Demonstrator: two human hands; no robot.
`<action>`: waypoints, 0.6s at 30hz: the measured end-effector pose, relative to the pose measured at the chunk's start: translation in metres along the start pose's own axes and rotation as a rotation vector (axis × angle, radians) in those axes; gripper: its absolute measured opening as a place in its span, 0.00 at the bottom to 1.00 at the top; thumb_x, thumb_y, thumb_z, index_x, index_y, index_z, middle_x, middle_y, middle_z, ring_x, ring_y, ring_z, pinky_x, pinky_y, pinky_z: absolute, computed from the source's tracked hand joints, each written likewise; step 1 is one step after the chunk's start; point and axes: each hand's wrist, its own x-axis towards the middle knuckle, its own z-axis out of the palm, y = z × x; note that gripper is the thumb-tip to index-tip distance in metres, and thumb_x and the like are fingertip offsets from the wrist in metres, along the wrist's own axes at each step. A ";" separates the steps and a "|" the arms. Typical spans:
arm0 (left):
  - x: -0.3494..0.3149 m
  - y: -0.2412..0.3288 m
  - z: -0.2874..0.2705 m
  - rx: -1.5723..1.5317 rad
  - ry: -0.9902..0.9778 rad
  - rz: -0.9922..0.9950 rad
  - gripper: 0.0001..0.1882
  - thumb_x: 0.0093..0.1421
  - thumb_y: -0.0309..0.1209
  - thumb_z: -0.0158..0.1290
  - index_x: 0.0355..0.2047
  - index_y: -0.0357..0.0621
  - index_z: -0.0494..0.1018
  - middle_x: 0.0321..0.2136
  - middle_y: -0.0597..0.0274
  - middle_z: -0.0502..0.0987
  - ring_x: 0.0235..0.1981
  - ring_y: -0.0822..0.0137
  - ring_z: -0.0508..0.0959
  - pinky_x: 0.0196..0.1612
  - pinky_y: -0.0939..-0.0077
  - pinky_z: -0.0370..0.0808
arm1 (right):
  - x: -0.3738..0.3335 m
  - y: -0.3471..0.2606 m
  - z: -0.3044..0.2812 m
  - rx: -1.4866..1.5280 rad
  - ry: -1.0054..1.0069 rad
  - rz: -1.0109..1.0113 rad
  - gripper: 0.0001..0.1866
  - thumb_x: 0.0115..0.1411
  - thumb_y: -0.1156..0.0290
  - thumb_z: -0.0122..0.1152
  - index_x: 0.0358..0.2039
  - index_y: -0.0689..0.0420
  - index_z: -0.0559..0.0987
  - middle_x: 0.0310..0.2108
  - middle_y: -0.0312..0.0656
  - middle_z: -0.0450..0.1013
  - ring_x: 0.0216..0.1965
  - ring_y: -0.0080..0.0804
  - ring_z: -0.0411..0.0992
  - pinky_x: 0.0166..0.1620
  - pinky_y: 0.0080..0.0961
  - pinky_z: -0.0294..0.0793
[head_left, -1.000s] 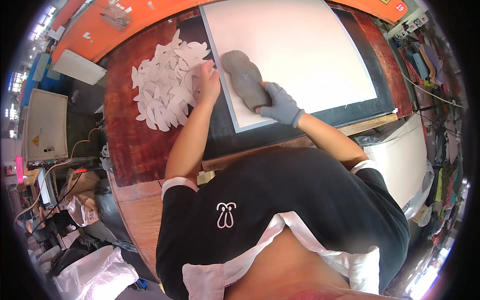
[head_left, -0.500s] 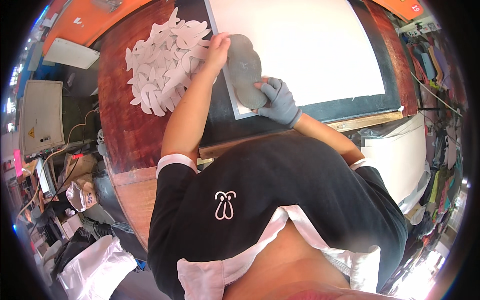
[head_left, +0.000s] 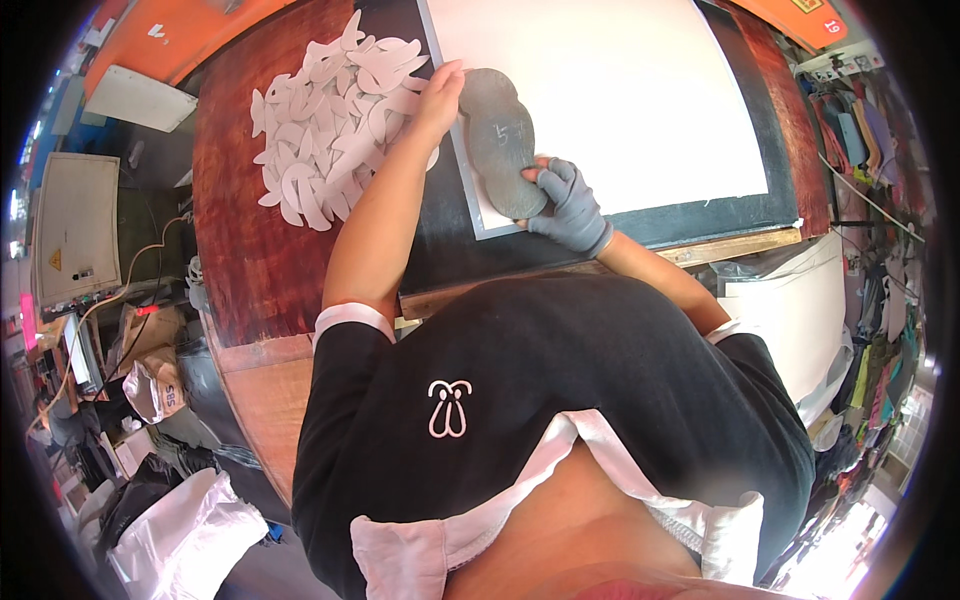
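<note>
A dark grey, sole-shaped plate with faint chalk marks lies over the left edge of a large white sheet. My right hand, in a grey glove with bare fingertips, grips the near end of the plate, thumb on top and fingers at its edge. Bare, my left hand holds the far left side of the plate, its fingers together and partly hidden behind the edge. Just left of that hand spreads a heap of white curved cut pieces.
The sheet rests on a black board on a reddish-brown table. A wooden strip runs along the near edge. White sheets stand at the right, a grey electrical box at the left. Orange machinery stands behind.
The plate has shifted slightly right and turned a little, and its chalk marks show more clearly. Both hands moved along with it, still holding on. The heap looks the same.
</note>
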 end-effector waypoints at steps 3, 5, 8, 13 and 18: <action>0.003 0.011 -0.002 -0.038 -0.008 -0.046 0.22 0.66 0.39 0.41 0.57 0.40 0.62 0.54 0.59 0.68 0.56 0.68 0.64 0.59 0.75 0.56 | 0.006 0.007 -0.002 -0.017 -0.008 -0.017 0.36 0.34 0.66 0.75 0.48 0.54 0.71 0.48 0.45 0.65 0.49 0.44 0.64 0.49 0.33 0.68; 0.002 0.019 -0.003 -0.067 -0.024 -0.102 0.24 0.67 0.40 0.40 0.58 0.40 0.60 0.54 0.59 0.68 0.57 0.67 0.63 0.60 0.74 0.55 | 0.009 0.010 -0.003 -0.048 -0.022 -0.044 0.37 0.35 0.66 0.74 0.49 0.54 0.71 0.49 0.45 0.65 0.49 0.44 0.64 0.50 0.33 0.67; -0.006 0.028 -0.007 -0.062 0.083 -0.059 0.25 0.66 0.42 0.40 0.58 0.40 0.60 0.56 0.56 0.66 0.58 0.66 0.61 0.61 0.74 0.53 | 0.009 0.009 -0.004 -0.105 -0.033 -0.074 0.37 0.36 0.65 0.74 0.50 0.54 0.70 0.51 0.46 0.64 0.50 0.44 0.63 0.50 0.34 0.67; -0.048 0.040 -0.018 -0.116 0.198 0.041 0.26 0.65 0.42 0.39 0.57 0.37 0.60 0.56 0.53 0.65 0.60 0.64 0.60 0.61 0.72 0.52 | -0.014 0.013 -0.007 -0.193 -0.014 -0.121 0.37 0.39 0.65 0.71 0.52 0.57 0.67 0.55 0.47 0.62 0.52 0.48 0.63 0.53 0.35 0.66; -0.148 0.036 -0.014 0.232 0.214 0.236 0.14 0.61 0.30 0.47 0.46 0.36 0.68 0.45 0.49 0.72 0.49 0.55 0.71 0.53 0.68 0.65 | -0.076 0.039 -0.048 -0.175 0.100 -0.132 0.31 0.45 0.69 0.67 0.51 0.57 0.68 0.49 0.48 0.67 0.48 0.48 0.67 0.50 0.36 0.68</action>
